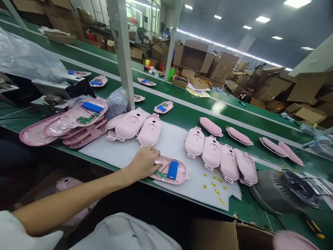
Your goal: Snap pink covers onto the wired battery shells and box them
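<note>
My left hand [146,160] reaches in from the left and grips the left end of a pink plastic shell [168,159], its thumb over the inside edge. The shell lies open side up at the front edge of a white foam sheet [109,152]. Inside it are a blue battery pack [173,170], thin wires and a small green circuit board [163,176], partly covered by the hand. Just behind the hand rests a closed-side-up pink shell [150,131], beside another one [130,124]. My right hand is out of view.
A row of pink shells [212,152] and small yellow tape pieces [216,191] lie on the sheet's right. Stacked shells [85,135] stand at left. Beyond, more shells sit on the green bench [182,111]. A grey plastic housing [267,194] and a cardboard box [213,234] are at right.
</note>
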Motion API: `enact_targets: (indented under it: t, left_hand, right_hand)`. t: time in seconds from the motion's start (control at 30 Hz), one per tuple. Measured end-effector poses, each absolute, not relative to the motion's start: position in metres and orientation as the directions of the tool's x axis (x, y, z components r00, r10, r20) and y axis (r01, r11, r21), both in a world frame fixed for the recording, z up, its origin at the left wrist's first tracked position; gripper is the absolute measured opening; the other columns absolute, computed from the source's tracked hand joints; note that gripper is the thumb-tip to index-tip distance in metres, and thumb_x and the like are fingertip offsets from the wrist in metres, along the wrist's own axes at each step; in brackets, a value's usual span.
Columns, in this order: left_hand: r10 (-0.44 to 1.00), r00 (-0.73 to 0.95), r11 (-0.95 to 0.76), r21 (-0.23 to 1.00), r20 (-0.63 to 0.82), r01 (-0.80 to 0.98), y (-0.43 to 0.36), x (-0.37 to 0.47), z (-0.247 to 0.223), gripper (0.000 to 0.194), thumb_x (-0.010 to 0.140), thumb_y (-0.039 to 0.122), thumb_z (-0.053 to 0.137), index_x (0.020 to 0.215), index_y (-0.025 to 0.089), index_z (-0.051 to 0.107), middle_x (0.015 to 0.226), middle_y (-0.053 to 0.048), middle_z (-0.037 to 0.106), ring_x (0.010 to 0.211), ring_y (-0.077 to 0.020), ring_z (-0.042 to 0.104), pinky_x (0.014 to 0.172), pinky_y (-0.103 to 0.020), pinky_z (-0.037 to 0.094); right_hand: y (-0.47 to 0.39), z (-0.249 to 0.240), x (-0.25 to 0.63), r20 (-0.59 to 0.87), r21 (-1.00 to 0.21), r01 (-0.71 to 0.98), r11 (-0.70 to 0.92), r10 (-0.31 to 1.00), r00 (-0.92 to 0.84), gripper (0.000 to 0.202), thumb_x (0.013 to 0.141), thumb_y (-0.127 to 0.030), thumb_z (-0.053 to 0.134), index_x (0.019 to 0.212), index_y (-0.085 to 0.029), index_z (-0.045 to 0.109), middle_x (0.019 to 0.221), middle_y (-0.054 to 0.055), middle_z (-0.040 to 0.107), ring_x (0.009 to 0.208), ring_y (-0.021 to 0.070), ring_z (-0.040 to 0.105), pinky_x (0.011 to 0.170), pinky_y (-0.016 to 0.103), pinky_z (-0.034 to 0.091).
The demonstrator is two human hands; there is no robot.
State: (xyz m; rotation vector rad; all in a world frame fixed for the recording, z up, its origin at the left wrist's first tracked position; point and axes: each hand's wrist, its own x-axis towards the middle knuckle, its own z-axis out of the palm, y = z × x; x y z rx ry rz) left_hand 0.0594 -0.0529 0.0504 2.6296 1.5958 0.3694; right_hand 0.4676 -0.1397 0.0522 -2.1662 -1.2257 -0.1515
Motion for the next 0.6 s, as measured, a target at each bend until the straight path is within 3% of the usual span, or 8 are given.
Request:
enact_targets:
  t: [0.07, 0.13, 0.2, 0.27, 0.33, 0.43, 0.53, 0.6]
  left_hand:
    - [0.891, 0.405, -0.437, 0.141, 0.205, 0.889, -0.051, 0.073, 0.046, 0.020, 0.083, 0.029, 0.061, 0.091, 0.012, 0.066, 0.078, -0.014, 0.066, 0.089, -0.0322, 0.059, 0.080, -0.044, 0.047]
    - [0.911, 0.362, -0.401, 0.231, 0.197, 0.886, -0.047, 0.080, 0.041, 0.015, 0.084, 0.022, 0.057, 0.087, 0.013, 0.068, 0.075, -0.014, 0.067, 0.087, -0.0320, 0.062, 0.079, -0.043, 0.047]
    - [0.939, 0.306, -0.344, 0.461, 0.158, 0.818, -0.041, 0.078, 0.035, 0.019, 0.086, 0.019, 0.052, 0.094, 0.016, 0.069, 0.081, -0.012, 0.070, 0.086, -0.0286, 0.065, 0.077, -0.040, 0.049]
    - [0.962, 0.254, -0.239, 0.738, 0.094, 0.631, -0.036, 0.067, 0.029, 0.024, 0.087, 0.022, 0.052, 0.105, 0.019, 0.068, 0.089, -0.008, 0.073, 0.086, -0.0235, 0.068, 0.076, -0.034, 0.052]
    - [0.975, 0.220, -0.120, 0.909, 0.032, 0.400, -0.036, 0.051, 0.026, 0.024, 0.085, 0.028, 0.057, 0.104, 0.019, 0.069, 0.092, -0.005, 0.074, 0.086, -0.0208, 0.069, 0.076, -0.030, 0.054]
    - [0.980, 0.197, -0.056, 0.979, 0.016, 0.198, -0.043, 0.030, 0.030, 0.018, 0.082, 0.031, 0.063, 0.089, 0.017, 0.071, 0.089, -0.005, 0.074, 0.082, -0.0193, 0.069, 0.073, -0.027, 0.054]
    - [0.963, 0.220, -0.198, 0.960, 0.154, 0.197, -0.053, 0.021, 0.037, 0.016, 0.085, 0.030, 0.062, 0.089, 0.017, 0.072, 0.084, -0.003, 0.073, 0.076, -0.0158, 0.067, 0.069, -0.024, 0.051]
    - [0.931, 0.251, -0.323, 0.921, 0.266, 0.220, -0.057, 0.019, 0.040, 0.015, 0.088, 0.027, 0.061, 0.092, 0.017, 0.071, 0.083, -0.003, 0.072, 0.073, -0.0137, 0.065, 0.068, -0.023, 0.050]
  right_hand:
    - [-0.148, 0.067, 0.451, 0.345, -0.482, 0.821, -0.307, 0.794, 0.500, 0.046, 0.073, -0.076, 0.053, 0.108, -0.046, 0.062, 0.096, 0.009, 0.067, 0.086, 0.0278, 0.064, 0.055, 0.038, 0.049]
    - [-0.144, 0.080, 0.428, 0.249, -0.513, 0.832, -0.211, 0.891, 0.380, 0.045, 0.073, -0.072, 0.056, 0.099, -0.038, 0.068, 0.082, 0.007, 0.067, 0.074, 0.0258, 0.064, 0.053, 0.036, 0.049]
    - [-0.124, 0.088, 0.400, 0.073, -0.627, 0.770, -0.117, 0.976, 0.207, 0.046, 0.077, -0.065, 0.055, 0.100, -0.028, 0.070, 0.072, 0.003, 0.065, 0.063, 0.0204, 0.060, 0.052, 0.031, 0.046]
    - [-0.093, 0.089, 0.371, -0.083, -0.766, 0.636, -0.096, 0.995, 0.050, 0.047, 0.079, -0.058, 0.056, 0.102, -0.019, 0.068, 0.065, 0.001, 0.060, 0.054, 0.0154, 0.052, 0.047, 0.026, 0.041]
    - [-0.061, 0.085, 0.344, -0.122, -0.840, 0.534, -0.100, 0.993, -0.006, 0.044, 0.075, -0.053, 0.062, 0.096, -0.015, 0.067, 0.063, -0.001, 0.058, 0.052, 0.0123, 0.047, 0.045, 0.023, 0.036]
    - [-0.026, 0.076, 0.309, -0.065, -0.920, 0.380, -0.093, 0.994, 0.087, 0.035, 0.066, -0.045, 0.071, 0.083, -0.015, 0.062, 0.063, -0.002, 0.057, 0.054, 0.0104, 0.048, 0.049, 0.021, 0.037]
    - [-0.009, 0.067, 0.280, -0.143, -0.984, 0.064, -0.163, 0.958, 0.248, 0.036, 0.060, -0.038, 0.075, 0.083, -0.016, 0.058, 0.068, -0.002, 0.061, 0.059, 0.0121, 0.055, 0.056, 0.024, 0.046]
    - [-0.005, 0.063, 0.264, -0.218, -0.976, -0.060, -0.210, 0.955, 0.200, 0.038, 0.058, -0.033, 0.078, 0.086, -0.015, 0.059, 0.078, 0.002, 0.066, 0.069, 0.0155, 0.061, 0.065, 0.029, 0.052]
